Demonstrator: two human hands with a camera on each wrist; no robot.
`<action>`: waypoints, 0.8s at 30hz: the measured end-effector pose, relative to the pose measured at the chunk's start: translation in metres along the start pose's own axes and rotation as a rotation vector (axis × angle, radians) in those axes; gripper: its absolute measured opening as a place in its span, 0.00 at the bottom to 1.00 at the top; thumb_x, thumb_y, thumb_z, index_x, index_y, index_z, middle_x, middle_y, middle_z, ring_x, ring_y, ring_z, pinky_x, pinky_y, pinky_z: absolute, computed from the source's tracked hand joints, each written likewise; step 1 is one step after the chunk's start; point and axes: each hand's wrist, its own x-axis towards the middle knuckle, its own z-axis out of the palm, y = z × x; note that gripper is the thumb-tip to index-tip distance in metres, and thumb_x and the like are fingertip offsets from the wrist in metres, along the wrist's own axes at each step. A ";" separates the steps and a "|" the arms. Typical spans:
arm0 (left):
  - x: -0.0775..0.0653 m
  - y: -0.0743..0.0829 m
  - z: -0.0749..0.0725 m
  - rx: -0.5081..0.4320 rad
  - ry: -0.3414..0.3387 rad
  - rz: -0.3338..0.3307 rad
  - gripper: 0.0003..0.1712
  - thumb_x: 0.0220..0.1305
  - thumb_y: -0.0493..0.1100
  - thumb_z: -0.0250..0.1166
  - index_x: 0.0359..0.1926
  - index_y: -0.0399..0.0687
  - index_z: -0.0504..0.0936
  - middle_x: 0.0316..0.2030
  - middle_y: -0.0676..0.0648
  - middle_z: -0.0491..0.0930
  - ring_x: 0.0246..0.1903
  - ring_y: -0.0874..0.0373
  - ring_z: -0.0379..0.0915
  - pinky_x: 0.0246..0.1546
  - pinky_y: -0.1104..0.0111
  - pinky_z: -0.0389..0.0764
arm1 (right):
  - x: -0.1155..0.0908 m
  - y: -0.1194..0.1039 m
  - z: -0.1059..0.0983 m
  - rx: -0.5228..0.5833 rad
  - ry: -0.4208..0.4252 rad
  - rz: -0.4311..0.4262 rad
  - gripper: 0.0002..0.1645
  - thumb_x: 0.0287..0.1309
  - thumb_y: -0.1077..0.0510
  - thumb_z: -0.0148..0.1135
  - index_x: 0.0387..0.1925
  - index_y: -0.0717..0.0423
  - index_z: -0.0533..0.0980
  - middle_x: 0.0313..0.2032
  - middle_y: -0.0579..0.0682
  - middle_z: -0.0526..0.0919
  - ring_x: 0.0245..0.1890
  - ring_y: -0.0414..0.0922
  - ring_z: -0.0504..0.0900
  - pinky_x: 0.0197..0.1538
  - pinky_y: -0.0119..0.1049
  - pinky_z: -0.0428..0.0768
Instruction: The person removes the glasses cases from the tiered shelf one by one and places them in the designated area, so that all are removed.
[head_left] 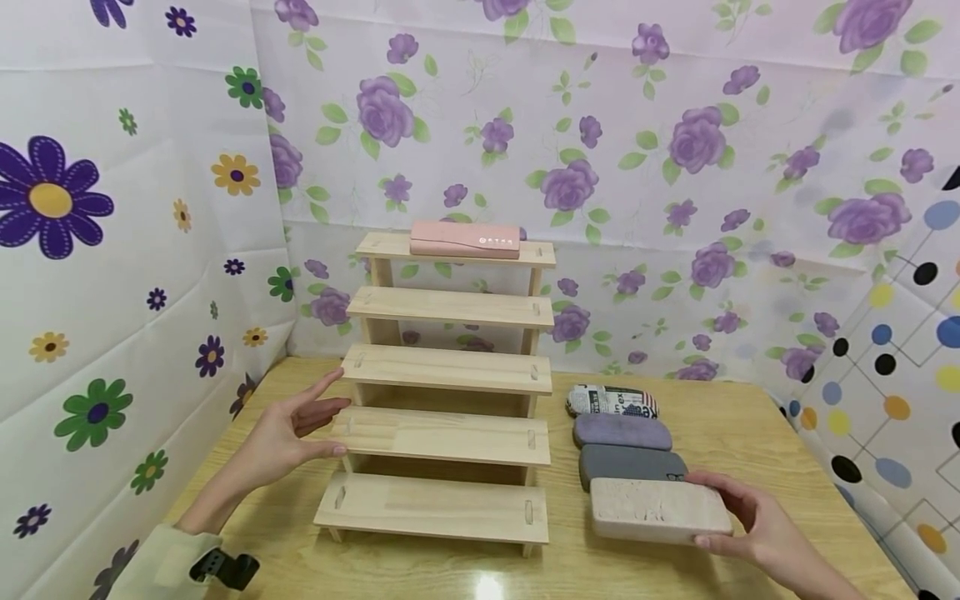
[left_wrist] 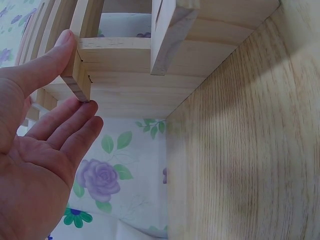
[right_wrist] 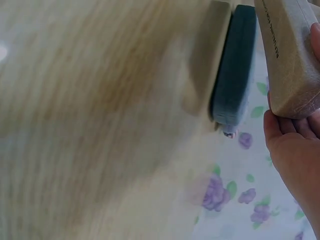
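A light wooden tiered stand (head_left: 450, 433) with several shelves stands on the table. My left hand (head_left: 288, 429) is at its left side; in the left wrist view, thumb and fingertips hold the end of one shelf board (left_wrist: 77, 75) from opposite edges. My right hand (head_left: 757, 525) grips the right end of a beige glasses case (head_left: 660, 508), thumb on the near side. In the right wrist view this case is raised off the tabletop. Just behind it lie a dark grey glasses case (head_left: 630, 464), a purple-grey case (head_left: 622, 431) and a printed case (head_left: 611, 401).
A pink glasses case (head_left: 465, 240) lies on the top shelf. The wood-grain table (head_left: 570, 558) carries everything. Flowered cloth (head_left: 465, 125) hangs behind, with daisy-print cloth (head_left: 135, 275) at the left and dotted cloth (head_left: 900, 392) at the right. A dark watch (head_left: 225, 568) is on my left wrist.
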 end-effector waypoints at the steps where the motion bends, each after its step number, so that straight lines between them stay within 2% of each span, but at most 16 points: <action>1: 0.000 0.000 0.000 0.004 0.001 0.000 0.61 0.55 0.35 0.82 0.84 0.55 0.58 0.64 0.34 0.79 0.64 0.39 0.74 0.61 0.68 0.79 | 0.000 0.001 0.000 0.005 -0.005 0.008 0.44 0.55 0.60 0.82 0.71 0.64 0.73 0.67 0.65 0.76 0.61 0.24 0.73 0.56 0.21 0.78; 6: 0.000 0.000 0.000 0.013 0.000 -0.003 0.61 0.55 0.36 0.82 0.84 0.55 0.57 0.64 0.35 0.79 0.64 0.39 0.75 0.62 0.62 0.80 | 0.000 0.008 0.003 0.006 -0.019 0.025 0.44 0.54 0.60 0.82 0.70 0.63 0.73 0.66 0.63 0.77 0.61 0.24 0.73 0.56 0.22 0.78; 9: 0.000 0.001 0.000 0.011 -0.002 -0.008 0.61 0.55 0.36 0.82 0.84 0.55 0.57 0.64 0.35 0.79 0.64 0.39 0.75 0.62 0.63 0.79 | 0.000 0.011 0.005 -0.006 -0.023 0.016 0.43 0.55 0.60 0.82 0.70 0.63 0.73 0.66 0.63 0.77 0.60 0.24 0.72 0.56 0.22 0.78; 15: 0.000 0.001 0.000 0.020 -0.002 -0.012 0.61 0.56 0.36 0.82 0.84 0.55 0.57 0.64 0.35 0.79 0.64 0.39 0.75 0.62 0.62 0.80 | 0.002 0.015 0.007 -0.012 -0.034 0.060 0.44 0.55 0.59 0.82 0.71 0.61 0.73 0.67 0.62 0.76 0.60 0.22 0.71 0.55 0.22 0.77; 19: 0.000 0.001 0.000 0.020 -0.001 -0.010 0.61 0.56 0.36 0.82 0.84 0.56 0.57 0.64 0.35 0.79 0.64 0.39 0.75 0.62 0.59 0.79 | 0.003 0.016 0.005 -0.054 -0.049 0.085 0.44 0.55 0.55 0.82 0.71 0.58 0.73 0.68 0.60 0.76 0.60 0.22 0.69 0.56 0.24 0.77; 20: 0.000 0.001 0.000 0.018 0.000 -0.008 0.61 0.56 0.36 0.82 0.84 0.56 0.57 0.64 0.35 0.79 0.64 0.39 0.75 0.62 0.59 0.79 | 0.004 0.016 0.005 -0.072 -0.055 0.090 0.44 0.56 0.54 0.82 0.71 0.57 0.73 0.68 0.59 0.77 0.60 0.22 0.69 0.56 0.26 0.78; 22: 0.000 0.001 0.000 0.016 -0.001 -0.005 0.61 0.56 0.36 0.82 0.84 0.56 0.57 0.64 0.35 0.79 0.64 0.39 0.75 0.62 0.59 0.79 | 0.004 0.016 0.004 -0.113 -0.065 0.103 0.44 0.55 0.51 0.83 0.71 0.55 0.74 0.67 0.58 0.77 0.62 0.27 0.70 0.59 0.36 0.79; 24: 0.000 0.000 0.000 0.016 -0.002 -0.004 0.61 0.56 0.36 0.82 0.84 0.55 0.57 0.64 0.35 0.79 0.64 0.39 0.75 0.62 0.60 0.79 | 0.005 0.016 0.004 -0.157 -0.068 0.110 0.45 0.53 0.49 0.84 0.70 0.54 0.75 0.67 0.56 0.78 0.64 0.37 0.73 0.61 0.47 0.79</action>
